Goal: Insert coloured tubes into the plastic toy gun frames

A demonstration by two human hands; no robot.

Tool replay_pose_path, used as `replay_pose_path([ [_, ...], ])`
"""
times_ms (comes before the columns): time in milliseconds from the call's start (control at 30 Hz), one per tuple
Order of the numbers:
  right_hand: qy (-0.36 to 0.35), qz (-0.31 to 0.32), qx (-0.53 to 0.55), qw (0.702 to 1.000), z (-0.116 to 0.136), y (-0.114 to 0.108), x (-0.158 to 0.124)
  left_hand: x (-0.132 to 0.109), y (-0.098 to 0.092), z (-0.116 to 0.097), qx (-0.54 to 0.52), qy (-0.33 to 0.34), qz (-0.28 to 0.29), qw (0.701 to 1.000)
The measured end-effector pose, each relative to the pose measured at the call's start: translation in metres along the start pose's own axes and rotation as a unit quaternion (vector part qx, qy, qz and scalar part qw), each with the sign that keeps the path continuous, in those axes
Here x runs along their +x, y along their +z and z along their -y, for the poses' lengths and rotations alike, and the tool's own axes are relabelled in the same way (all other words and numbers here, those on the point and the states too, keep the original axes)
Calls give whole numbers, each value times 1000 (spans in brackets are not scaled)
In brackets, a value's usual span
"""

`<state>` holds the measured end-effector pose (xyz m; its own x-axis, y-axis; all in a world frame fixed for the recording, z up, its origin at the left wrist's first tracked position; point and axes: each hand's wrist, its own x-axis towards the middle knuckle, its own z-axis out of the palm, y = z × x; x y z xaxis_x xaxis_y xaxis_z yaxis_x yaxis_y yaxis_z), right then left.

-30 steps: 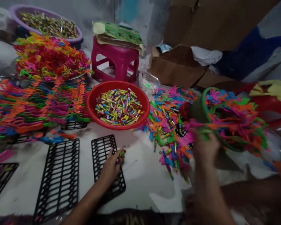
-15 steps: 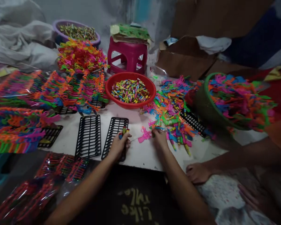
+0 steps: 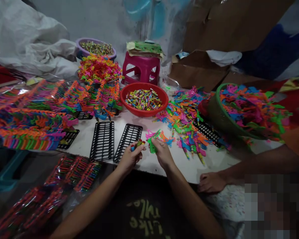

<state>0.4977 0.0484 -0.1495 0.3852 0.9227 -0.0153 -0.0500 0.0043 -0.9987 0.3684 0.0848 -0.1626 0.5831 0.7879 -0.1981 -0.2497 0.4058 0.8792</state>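
My left hand is closed around several small coloured tubes, whose ends stick out above the fingers. Close on its right, my right hand pinches a green plastic toy gun in front of the other hand. Behind that toy, pink and orange toy guns lie on the white tabletop. Two black slotted racks stand side by side at the left hand; the right one is nearer to it. Beyond the hands, a red basin holds many similar tubes.
A heap of toy guns spreads to the right, beside a full green tub. Filled racks crowd the left. At the back stands a pink stool. Another person's limb reaches in from the right.
My right hand has come from the heap's edge toward my left hand, and the green toy gun now shows in it. My left hand keeps the tubes. The view has shifted slightly.
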Motion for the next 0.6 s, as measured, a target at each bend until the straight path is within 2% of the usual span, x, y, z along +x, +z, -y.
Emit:
replay_pose_path([
  [133,-46,-27,-76,996,3,6,-7,-5,1,-5,32,20,-4,999],
  [300,-68,-70,-152,984,7,2,-16,2,4,7,36,45,13,998],
  [433,-61,-82,-168,981,7,-6,-15,14,8,17,43,50,12,998],
  [600,-41,-101,-149,983,-1,-12,-10,22,9,14,112,41,7,993],
])
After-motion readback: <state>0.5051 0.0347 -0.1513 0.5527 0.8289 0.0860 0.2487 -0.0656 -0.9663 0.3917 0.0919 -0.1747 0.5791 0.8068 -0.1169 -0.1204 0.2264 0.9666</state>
